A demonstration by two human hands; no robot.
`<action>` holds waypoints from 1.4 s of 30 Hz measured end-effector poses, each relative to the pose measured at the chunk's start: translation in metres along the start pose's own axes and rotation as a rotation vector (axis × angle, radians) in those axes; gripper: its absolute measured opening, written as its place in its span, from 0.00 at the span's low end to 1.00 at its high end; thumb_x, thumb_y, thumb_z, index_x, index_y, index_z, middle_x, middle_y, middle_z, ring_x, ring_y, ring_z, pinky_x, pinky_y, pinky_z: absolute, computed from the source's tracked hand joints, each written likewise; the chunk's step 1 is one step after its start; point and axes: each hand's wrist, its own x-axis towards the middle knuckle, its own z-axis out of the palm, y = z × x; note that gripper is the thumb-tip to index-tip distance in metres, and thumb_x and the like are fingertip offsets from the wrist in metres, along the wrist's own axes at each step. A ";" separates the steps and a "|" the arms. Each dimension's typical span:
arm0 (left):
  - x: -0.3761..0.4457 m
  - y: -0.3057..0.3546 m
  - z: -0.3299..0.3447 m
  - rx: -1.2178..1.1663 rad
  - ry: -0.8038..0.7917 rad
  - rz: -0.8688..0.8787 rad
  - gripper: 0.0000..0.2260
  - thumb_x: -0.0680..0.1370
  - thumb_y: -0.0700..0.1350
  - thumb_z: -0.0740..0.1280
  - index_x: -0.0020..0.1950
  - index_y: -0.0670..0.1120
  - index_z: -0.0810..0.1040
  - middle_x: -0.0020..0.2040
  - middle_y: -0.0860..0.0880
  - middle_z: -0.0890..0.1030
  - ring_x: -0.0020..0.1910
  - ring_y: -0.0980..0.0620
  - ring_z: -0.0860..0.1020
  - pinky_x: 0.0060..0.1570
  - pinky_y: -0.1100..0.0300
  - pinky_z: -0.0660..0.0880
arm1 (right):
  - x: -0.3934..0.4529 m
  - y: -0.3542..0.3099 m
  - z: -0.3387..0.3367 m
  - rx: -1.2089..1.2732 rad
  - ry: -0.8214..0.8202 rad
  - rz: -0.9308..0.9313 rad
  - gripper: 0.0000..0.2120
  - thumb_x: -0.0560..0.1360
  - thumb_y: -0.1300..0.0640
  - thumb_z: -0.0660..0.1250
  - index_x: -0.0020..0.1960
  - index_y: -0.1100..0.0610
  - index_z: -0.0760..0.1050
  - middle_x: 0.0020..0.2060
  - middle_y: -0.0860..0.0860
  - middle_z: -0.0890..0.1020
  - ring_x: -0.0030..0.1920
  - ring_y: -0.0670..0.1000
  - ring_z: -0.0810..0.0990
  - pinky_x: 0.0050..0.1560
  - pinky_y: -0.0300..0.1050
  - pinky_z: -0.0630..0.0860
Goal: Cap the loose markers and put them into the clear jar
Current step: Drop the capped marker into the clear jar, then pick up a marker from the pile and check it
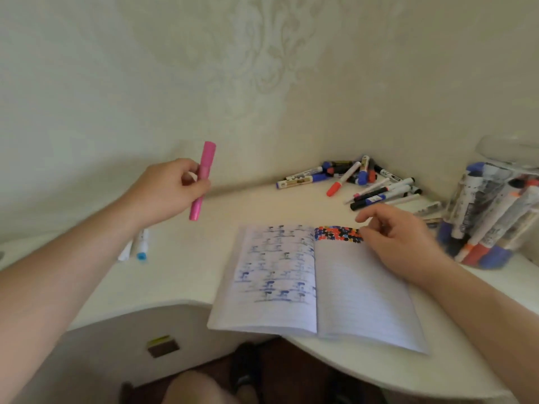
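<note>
The left hand (170,189) is raised above the left part of the white table (186,275), forearm reaching in from the near left, fingers curled tight around a pink marker (203,179). The marker stands nearly upright, its long axis tilted slightly so the top end leans right and the lower end pokes out below the fist. Whether it is capped cannot be told.

The right hand (401,243) hovers low over the far right corner of an open notebook (318,287), palm down, fingers loosely bent and holding nothing, index finger stretched toward the far left.

Beyond that hand, a pile of loose markers (358,179) lies in the far corner against the wall, pointing in many directions; a red-capped one (341,179) slants toward the near left. At the right edge stands the clear jar (493,217), already holding markers that lean on end. Two pale markers (137,246) lie side by side on the table under the left forearm, one with a blue end facing near.
</note>
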 end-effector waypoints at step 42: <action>-0.012 0.074 0.092 -0.114 -0.059 0.281 0.08 0.78 0.50 0.73 0.54 0.63 0.83 0.62 0.58 0.71 0.68 0.51 0.63 0.68 0.61 0.57 | 0.022 0.020 0.002 -0.691 -0.033 -0.017 0.20 0.83 0.61 0.64 0.69 0.43 0.77 0.60 0.52 0.82 0.62 0.57 0.73 0.61 0.54 0.76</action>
